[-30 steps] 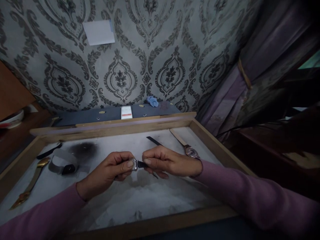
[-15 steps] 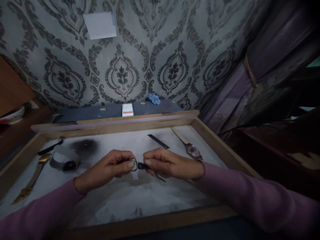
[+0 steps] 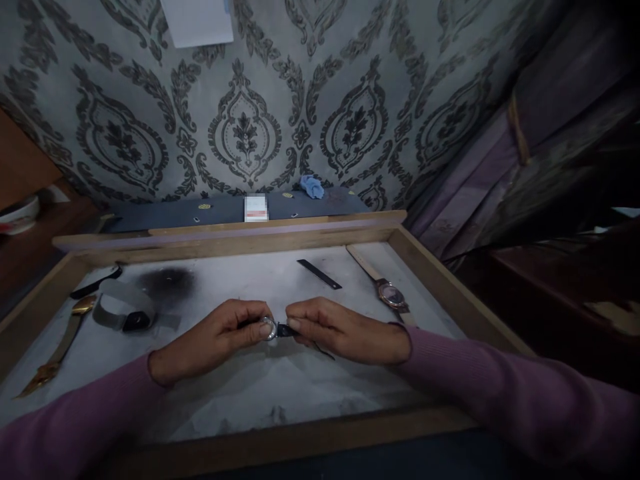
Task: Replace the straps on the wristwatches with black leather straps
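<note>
Between my hands, over the middle of the tray, is a wristwatch case with a silver rim. My left hand pinches the case between thumb and fingers, covering part of it. My right hand grips the black watch strap close to the case, and a thin dark end hangs out below its fingers. Whether strap and case are joined at the lug cannot be made out. Behind my right hand a flat black strip lies on the white surface.
The wooden tray has raised edges. To the right lies a brown watch with a pale strap; at left are a grey-banded watch, a gold watch and a black strap. Behind stand a phone and a blue cloth.
The camera view has tipped slightly downward, shifting the wall upward in the picture. Both hands keep their hold on the watch, with barely any movement.
</note>
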Motion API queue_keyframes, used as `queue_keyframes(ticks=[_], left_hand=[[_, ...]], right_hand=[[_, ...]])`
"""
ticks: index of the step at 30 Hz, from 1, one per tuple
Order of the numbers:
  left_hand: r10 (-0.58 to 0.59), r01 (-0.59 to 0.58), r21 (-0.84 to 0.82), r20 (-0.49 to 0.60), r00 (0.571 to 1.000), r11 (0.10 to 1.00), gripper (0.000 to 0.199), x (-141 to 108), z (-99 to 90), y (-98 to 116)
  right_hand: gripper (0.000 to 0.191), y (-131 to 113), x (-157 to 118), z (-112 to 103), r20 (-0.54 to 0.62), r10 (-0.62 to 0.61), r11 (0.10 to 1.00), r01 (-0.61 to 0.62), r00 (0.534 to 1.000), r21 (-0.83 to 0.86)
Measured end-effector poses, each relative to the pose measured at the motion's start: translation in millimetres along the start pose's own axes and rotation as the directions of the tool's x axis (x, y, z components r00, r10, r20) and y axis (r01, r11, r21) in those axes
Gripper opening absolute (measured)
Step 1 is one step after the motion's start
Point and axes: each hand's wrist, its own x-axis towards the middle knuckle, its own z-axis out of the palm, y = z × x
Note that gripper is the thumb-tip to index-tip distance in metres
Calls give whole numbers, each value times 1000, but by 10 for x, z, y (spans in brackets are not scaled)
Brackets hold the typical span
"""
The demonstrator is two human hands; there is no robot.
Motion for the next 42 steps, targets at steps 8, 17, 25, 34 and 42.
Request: queue_keyframes(ticks=[8,17,25,34,42], left_hand=[[10,-9,175,-5,1000,984,27,-6,17,16],[115,-78,415,-65,991,906,27,-32,72,-42],[174,-102,514,-94,980,852,26,-48,94,-56],[-5,5,173,0,1000,985,21,29,48,-39],[118,-100,369,-29,993,924,25,-18,49,-47]], right_hand=[[40,77,7,5,23,73,997,-73,997,23],[43,37,7,-9,34,120,992,-121,992,46],[38,35,-3,3,54,131,990,-133,990,37],[27,39,-32,90,-46,43,953,-55,998,-298],[38,63,15,-8,89,157,979,-166,984,115]])
